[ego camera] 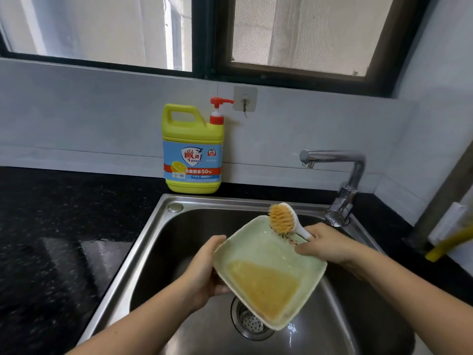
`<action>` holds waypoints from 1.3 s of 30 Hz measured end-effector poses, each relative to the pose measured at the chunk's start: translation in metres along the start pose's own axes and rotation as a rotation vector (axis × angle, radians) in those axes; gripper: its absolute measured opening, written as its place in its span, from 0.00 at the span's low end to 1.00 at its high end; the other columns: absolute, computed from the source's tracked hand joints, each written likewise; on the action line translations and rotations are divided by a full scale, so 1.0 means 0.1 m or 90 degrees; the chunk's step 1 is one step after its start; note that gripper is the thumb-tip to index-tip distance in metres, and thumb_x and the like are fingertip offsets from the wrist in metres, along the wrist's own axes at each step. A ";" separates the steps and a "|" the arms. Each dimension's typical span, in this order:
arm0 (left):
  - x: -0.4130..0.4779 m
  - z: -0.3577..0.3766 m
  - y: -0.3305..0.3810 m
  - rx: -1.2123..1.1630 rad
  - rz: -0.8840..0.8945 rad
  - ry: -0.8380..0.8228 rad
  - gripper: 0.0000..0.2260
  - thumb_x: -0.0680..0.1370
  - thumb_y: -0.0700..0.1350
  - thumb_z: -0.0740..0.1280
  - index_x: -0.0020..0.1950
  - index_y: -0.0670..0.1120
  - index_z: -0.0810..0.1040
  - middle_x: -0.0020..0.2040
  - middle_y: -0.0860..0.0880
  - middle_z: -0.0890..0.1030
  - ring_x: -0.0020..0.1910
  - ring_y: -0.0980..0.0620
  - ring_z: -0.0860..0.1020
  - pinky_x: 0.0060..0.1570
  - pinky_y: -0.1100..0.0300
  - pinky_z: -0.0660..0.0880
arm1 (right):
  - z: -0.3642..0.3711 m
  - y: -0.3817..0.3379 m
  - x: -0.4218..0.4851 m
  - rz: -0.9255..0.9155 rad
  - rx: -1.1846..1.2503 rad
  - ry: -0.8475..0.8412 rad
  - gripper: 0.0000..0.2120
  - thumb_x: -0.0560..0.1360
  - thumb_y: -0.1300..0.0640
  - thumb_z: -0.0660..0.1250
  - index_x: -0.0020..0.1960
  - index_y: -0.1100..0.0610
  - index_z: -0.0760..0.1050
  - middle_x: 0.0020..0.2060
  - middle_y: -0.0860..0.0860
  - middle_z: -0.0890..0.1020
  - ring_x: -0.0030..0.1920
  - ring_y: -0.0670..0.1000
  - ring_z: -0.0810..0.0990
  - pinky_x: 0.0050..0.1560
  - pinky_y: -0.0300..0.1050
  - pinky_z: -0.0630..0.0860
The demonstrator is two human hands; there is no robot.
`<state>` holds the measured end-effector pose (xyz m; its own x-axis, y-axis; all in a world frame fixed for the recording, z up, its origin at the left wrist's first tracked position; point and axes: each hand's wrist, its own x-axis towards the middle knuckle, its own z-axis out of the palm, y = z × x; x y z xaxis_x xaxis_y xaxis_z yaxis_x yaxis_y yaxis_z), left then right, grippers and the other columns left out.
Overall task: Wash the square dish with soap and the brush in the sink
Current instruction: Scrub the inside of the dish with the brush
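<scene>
Two bare forearms reach from the bottom edge over the steel sink. Left hand holds the square dish by its left edge, with the thumb on the rim and the fingers closed under it. This pale green dish is tilted above the sink, over the drain strainer, and yellowish liquid is gathered in its low corner. Right hand has its fingers closed around the white handle of the brush; the orange bristles are at the far corner of the dish. Behind the sink, a yellow soap bottle with a red pump stands on the dark counter. On the right stands the faucet.
</scene>
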<state>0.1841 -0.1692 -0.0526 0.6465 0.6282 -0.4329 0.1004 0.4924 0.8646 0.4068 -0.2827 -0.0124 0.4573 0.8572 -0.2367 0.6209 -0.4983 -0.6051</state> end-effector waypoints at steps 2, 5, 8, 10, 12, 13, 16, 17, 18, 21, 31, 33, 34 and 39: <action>-0.01 0.00 -0.02 0.036 -0.031 -0.017 0.14 0.74 0.53 0.63 0.50 0.44 0.79 0.29 0.49 0.79 0.28 0.52 0.79 0.33 0.56 0.78 | -0.04 -0.03 0.01 -0.012 -0.052 -0.027 0.11 0.70 0.56 0.69 0.47 0.63 0.78 0.45 0.60 0.83 0.43 0.58 0.82 0.47 0.49 0.77; -0.03 0.02 -0.03 0.094 -0.066 -0.054 0.13 0.74 0.49 0.67 0.54 0.44 0.80 0.37 0.46 0.84 0.36 0.48 0.83 0.38 0.52 0.82 | -0.09 -0.10 0.04 -0.041 -0.120 -0.058 0.05 0.72 0.57 0.69 0.41 0.58 0.76 0.37 0.55 0.79 0.36 0.49 0.76 0.40 0.45 0.72; -0.05 0.03 -0.03 0.131 -0.062 -0.051 0.10 0.75 0.46 0.66 0.53 0.43 0.79 0.41 0.44 0.85 0.39 0.46 0.84 0.39 0.50 0.82 | -0.09 -0.17 0.10 -0.075 -0.183 -0.058 0.06 0.73 0.56 0.67 0.38 0.52 0.74 0.34 0.48 0.76 0.33 0.46 0.73 0.37 0.42 0.70; -0.05 0.03 -0.02 0.141 -0.033 -0.020 0.08 0.76 0.44 0.64 0.51 0.43 0.79 0.40 0.44 0.85 0.37 0.46 0.83 0.38 0.50 0.82 | -0.07 -0.20 0.15 -0.092 -0.234 -0.031 0.06 0.73 0.53 0.66 0.38 0.46 0.74 0.34 0.45 0.77 0.35 0.46 0.75 0.37 0.42 0.71; -0.05 0.05 -0.01 0.150 -0.001 0.000 0.07 0.77 0.43 0.63 0.50 0.43 0.79 0.40 0.43 0.84 0.37 0.45 0.83 0.39 0.50 0.82 | -0.07 -0.25 0.16 -0.091 -0.272 0.005 0.04 0.72 0.50 0.68 0.46 0.40 0.77 0.41 0.44 0.80 0.41 0.47 0.78 0.43 0.45 0.76; -0.06 0.06 -0.01 0.149 0.012 0.006 0.07 0.77 0.42 0.62 0.49 0.43 0.78 0.40 0.43 0.83 0.37 0.45 0.82 0.39 0.49 0.81 | -0.08 -0.30 0.14 -0.082 -0.286 0.020 0.13 0.71 0.47 0.69 0.54 0.38 0.76 0.48 0.42 0.80 0.46 0.47 0.78 0.47 0.46 0.77; -0.06 0.08 0.00 0.126 0.029 0.032 0.07 0.77 0.38 0.59 0.46 0.42 0.77 0.39 0.43 0.81 0.36 0.45 0.81 0.41 0.46 0.81 | -0.08 -0.44 0.05 -0.082 -0.336 0.048 0.31 0.68 0.46 0.71 0.69 0.36 0.66 0.62 0.43 0.75 0.58 0.48 0.74 0.52 0.43 0.72; -0.05 0.08 0.00 0.115 0.034 0.038 0.07 0.77 0.37 0.59 0.46 0.42 0.77 0.38 0.43 0.81 0.36 0.45 0.81 0.40 0.47 0.81 | -0.07 -0.51 0.00 -0.096 -0.355 0.040 0.31 0.69 0.48 0.71 0.69 0.35 0.64 0.64 0.44 0.73 0.61 0.50 0.72 0.53 0.44 0.71; -0.05 0.08 0.01 0.105 0.039 0.041 0.08 0.77 0.36 0.58 0.46 0.42 0.76 0.38 0.43 0.81 0.36 0.46 0.81 0.38 0.49 0.81 | -0.06 -0.56 -0.04 -0.118 -0.389 0.034 0.30 0.71 0.49 0.69 0.69 0.34 0.64 0.65 0.46 0.72 0.63 0.52 0.70 0.54 0.46 0.71; -0.04 0.07 0.01 0.073 0.051 0.037 0.10 0.76 0.35 0.56 0.49 0.44 0.76 0.40 0.44 0.82 0.38 0.46 0.81 0.35 0.51 0.81 | 0.06 -0.67 -0.15 -0.161 -0.534 0.048 0.22 0.77 0.49 0.63 0.68 0.35 0.65 0.64 0.51 0.68 0.61 0.57 0.67 0.55 0.51 0.69; -0.03 0.09 -0.01 0.032 0.053 0.037 0.13 0.76 0.34 0.54 0.52 0.45 0.76 0.46 0.41 0.79 0.47 0.41 0.79 0.49 0.35 0.77 | 0.80 -0.81 0.08 -0.276 -0.792 0.409 0.14 0.65 0.54 0.67 0.49 0.49 0.84 0.27 0.53 0.79 0.28 0.52 0.75 0.26 0.41 0.54; -0.03 0.08 -0.01 0.024 0.052 0.047 0.13 0.76 0.34 0.54 0.51 0.45 0.76 0.46 0.41 0.79 0.48 0.40 0.79 0.47 0.37 0.79 | 0.83 -0.90 0.13 -0.296 -0.796 0.458 0.21 0.68 0.57 0.53 0.45 0.48 0.84 0.25 0.51 0.77 0.27 0.51 0.74 0.27 0.42 0.53; -0.03 0.08 -0.01 0.026 0.055 0.054 0.13 0.76 0.35 0.54 0.50 0.45 0.76 0.45 0.41 0.80 0.46 0.41 0.80 0.46 0.38 0.79 | 0.81 -0.94 0.16 -0.308 -0.778 0.466 0.24 0.68 0.60 0.50 0.45 0.49 0.84 0.25 0.51 0.76 0.27 0.51 0.73 0.27 0.42 0.53; -0.07 0.10 -0.01 0.028 0.053 0.076 0.13 0.76 0.35 0.54 0.48 0.46 0.77 0.41 0.42 0.79 0.41 0.42 0.79 0.47 0.34 0.77 | 0.66 -0.99 0.24 -0.346 -0.819 0.483 0.18 0.69 0.60 0.55 0.44 0.50 0.83 0.27 0.50 0.77 0.29 0.51 0.74 0.27 0.42 0.59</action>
<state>0.1874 -0.1802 -0.0475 0.5597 0.7344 -0.3840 0.0851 0.4100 0.9081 0.3144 -0.2037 -0.0084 -0.0354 0.8974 0.4398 0.7295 -0.2775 0.6251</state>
